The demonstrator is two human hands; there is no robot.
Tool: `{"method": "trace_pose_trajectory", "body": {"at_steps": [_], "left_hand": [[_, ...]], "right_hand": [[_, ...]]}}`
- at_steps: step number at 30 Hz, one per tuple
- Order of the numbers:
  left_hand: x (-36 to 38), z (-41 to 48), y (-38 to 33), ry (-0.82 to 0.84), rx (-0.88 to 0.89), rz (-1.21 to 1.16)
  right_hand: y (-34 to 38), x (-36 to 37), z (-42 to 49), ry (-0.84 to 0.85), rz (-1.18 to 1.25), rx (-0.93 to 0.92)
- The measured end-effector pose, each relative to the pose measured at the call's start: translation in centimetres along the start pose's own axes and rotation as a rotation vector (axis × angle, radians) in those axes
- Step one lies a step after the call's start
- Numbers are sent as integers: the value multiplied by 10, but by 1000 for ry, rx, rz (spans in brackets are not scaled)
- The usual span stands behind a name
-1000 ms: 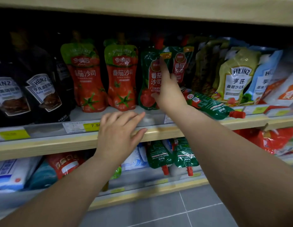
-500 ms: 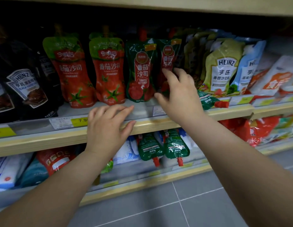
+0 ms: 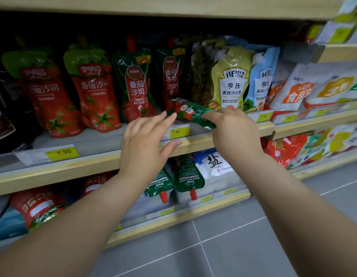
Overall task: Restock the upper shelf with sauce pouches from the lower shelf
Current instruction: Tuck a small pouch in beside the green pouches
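A dark green tomato ketchup pouch [image 3: 190,112] lies on its side on the upper shelf [image 3: 105,162], and my right hand [image 3: 232,129] grips its near end. My left hand [image 3: 145,140] hovers open just left of it, fingertips almost touching the pouch. Two matching green pouches [image 3: 136,84] stand upright behind, on the same shelf. Two more green pouches [image 3: 188,176] hang cap-down on the lower shelf [image 3: 179,218], below my hands.
Red tomato pouches [image 3: 93,90] stand left of the green ones. Heinz salad dressing pouches [image 3: 231,78] stand to the right. White salt bags [image 3: 215,162] sit on the lower shelf. Yellow price tags line the shelf edges. Grey floor tiles [image 3: 223,242] are below.
My right hand left the upright pouches, came down and took hold of the lying green pouch. My left hand lifted off the shelf edge toward that pouch. The view shifted right.
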State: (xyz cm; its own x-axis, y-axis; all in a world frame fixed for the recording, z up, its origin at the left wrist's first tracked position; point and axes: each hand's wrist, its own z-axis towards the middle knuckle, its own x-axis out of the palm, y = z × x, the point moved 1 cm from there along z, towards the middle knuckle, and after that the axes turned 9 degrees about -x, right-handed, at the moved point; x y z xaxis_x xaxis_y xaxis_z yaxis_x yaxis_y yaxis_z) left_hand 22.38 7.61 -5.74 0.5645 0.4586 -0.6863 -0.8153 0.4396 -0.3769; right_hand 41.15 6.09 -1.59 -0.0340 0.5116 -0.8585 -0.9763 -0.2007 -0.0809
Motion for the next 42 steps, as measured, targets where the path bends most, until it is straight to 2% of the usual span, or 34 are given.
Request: {"method": "trace_pose_trajectory", "body": {"at_steps": [4,7,15,19,21,24,26,30,33,37,42], "left_hand": [[8,9,-15,48,-40,-88],[16,19,-24,69,-102,-181],[22,50,-38,53,-284,-474],[20,60,-36,37,-394,-556],[18,65,-33,27,-415,-559],[17,70,-28,40,-416,-557],[17,73,-24,43,-419,-560],[18,79,-17,98,-431,-508],[15,75,-6,138,-442,-491],[0,47,16,-13,-255,-146],[-1,23,31,9,-57,121]], "right_hand": [[-4,-10,1,-130,34,-50],[-2,-26,4,-289,85,-98],[12,-44,28,-519,59,-229],[9,-27,22,-649,105,-143],[7,-9,14,-555,200,-89],[9,14,18,-280,436,-43],[13,22,29,-207,538,-14],[20,33,46,-248,666,11],[22,41,56,-267,599,26],[25,48,72,-228,584,48],[27,55,81,-218,600,71]]}}
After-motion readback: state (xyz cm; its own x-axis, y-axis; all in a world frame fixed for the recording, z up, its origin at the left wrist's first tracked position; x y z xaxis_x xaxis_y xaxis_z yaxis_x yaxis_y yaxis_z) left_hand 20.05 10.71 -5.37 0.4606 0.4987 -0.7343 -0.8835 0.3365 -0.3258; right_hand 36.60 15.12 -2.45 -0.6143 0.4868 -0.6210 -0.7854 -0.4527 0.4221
